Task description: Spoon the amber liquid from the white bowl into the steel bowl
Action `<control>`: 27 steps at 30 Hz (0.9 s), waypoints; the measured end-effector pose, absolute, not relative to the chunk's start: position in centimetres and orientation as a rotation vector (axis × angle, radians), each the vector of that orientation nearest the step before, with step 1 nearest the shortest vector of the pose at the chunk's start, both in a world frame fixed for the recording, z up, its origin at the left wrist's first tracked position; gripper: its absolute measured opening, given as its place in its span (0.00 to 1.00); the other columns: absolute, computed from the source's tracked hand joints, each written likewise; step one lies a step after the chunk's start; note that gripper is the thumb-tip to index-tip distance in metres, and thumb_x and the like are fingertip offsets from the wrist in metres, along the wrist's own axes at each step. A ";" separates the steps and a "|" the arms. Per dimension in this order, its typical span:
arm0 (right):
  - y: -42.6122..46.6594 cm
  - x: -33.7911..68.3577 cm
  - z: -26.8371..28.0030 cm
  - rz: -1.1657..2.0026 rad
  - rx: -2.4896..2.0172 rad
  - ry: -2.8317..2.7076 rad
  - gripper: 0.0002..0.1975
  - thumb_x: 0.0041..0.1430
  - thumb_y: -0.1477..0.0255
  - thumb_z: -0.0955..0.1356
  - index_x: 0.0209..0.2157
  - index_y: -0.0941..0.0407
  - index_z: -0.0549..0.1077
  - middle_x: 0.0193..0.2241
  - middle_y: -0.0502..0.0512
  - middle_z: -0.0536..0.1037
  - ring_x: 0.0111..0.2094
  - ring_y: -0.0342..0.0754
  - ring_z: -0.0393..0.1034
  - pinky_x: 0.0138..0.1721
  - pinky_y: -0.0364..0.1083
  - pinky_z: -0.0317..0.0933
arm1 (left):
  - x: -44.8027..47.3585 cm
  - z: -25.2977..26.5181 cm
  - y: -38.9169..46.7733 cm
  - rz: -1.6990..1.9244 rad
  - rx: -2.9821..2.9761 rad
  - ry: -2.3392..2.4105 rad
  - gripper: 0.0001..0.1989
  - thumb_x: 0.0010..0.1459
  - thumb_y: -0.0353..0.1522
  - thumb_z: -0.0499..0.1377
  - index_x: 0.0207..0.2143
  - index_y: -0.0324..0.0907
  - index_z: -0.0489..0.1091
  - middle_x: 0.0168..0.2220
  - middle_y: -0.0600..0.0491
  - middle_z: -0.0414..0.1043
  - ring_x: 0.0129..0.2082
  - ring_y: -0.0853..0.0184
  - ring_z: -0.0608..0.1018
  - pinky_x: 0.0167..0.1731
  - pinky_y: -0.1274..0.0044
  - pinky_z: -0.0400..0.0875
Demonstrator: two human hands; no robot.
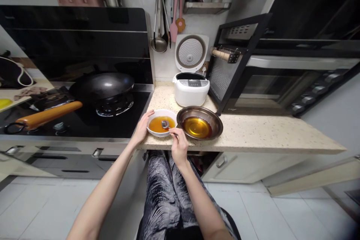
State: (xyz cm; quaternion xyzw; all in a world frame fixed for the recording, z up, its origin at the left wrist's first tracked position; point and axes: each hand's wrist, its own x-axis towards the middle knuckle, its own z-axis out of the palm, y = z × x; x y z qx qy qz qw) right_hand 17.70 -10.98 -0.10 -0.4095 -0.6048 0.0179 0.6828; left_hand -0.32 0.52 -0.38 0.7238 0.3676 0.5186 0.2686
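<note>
A white bowl (159,134) of amber-orange liquid stands near the counter's front edge. My left hand (142,126) is closed on its left rim, fingers along the outside and top. In my right hand (179,145) I pinch the handle of a small metal spoon (165,124), whose head dips in the liquid. Just right of the bowl, close to my right hand, sits a wide metal basin (217,122) with a golden, oily-looking liquid in its bottom. Part of the spoon's handle is hidden by my fingers.
Behind the bowls stands a white rice cooker (191,95) with its lid up. A black wok (102,86) with an orange handle (52,114) rests on the stove to the left. At right is an oven (270,86); utensils, among them a ladle (159,44), hang on the wall.
</note>
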 end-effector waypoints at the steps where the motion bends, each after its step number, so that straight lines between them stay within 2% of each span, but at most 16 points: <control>1: -10.9 17.7 -0.1 0.046 -0.921 -1.354 0.09 0.70 0.74 0.62 0.40 0.54 0.74 0.36 0.55 0.80 0.41 0.47 0.76 0.45 0.47 0.71 | -0.3 -0.4 0.5 1.401 1.950 0.987 0.25 0.71 0.43 0.45 0.57 0.41 0.72 0.65 0.45 0.66 0.67 0.58 0.67 0.71 0.61 0.53; 9: -10.6 17.2 -0.3 0.126 -0.953 -1.303 0.09 0.70 0.74 0.62 0.39 0.55 0.74 0.36 0.55 0.79 0.40 0.46 0.76 0.45 0.46 0.70 | -0.2 -0.1 0.3 1.384 1.957 0.997 0.25 0.71 0.43 0.45 0.57 0.40 0.72 0.65 0.45 0.66 0.68 0.58 0.67 0.71 0.61 0.52; 17: -10.4 16.8 -0.9 0.333 -0.961 -1.101 0.09 0.70 0.68 0.63 0.39 0.55 0.73 0.36 0.55 0.79 0.39 0.46 0.76 0.45 0.47 0.71 | -0.3 -0.2 0.5 1.397 1.965 0.993 0.25 0.71 0.42 0.45 0.56 0.39 0.72 0.64 0.44 0.67 0.67 0.58 0.67 0.71 0.60 0.53; 27: -10.9 17.2 -0.1 0.251 -0.904 -1.071 0.08 0.69 0.70 0.64 0.36 0.55 0.74 0.36 0.55 0.79 0.40 0.46 0.76 0.47 0.48 0.70 | -0.4 -0.4 0.5 1.391 1.955 0.996 0.24 0.71 0.42 0.45 0.57 0.41 0.72 0.65 0.46 0.66 0.67 0.58 0.67 0.71 0.60 0.52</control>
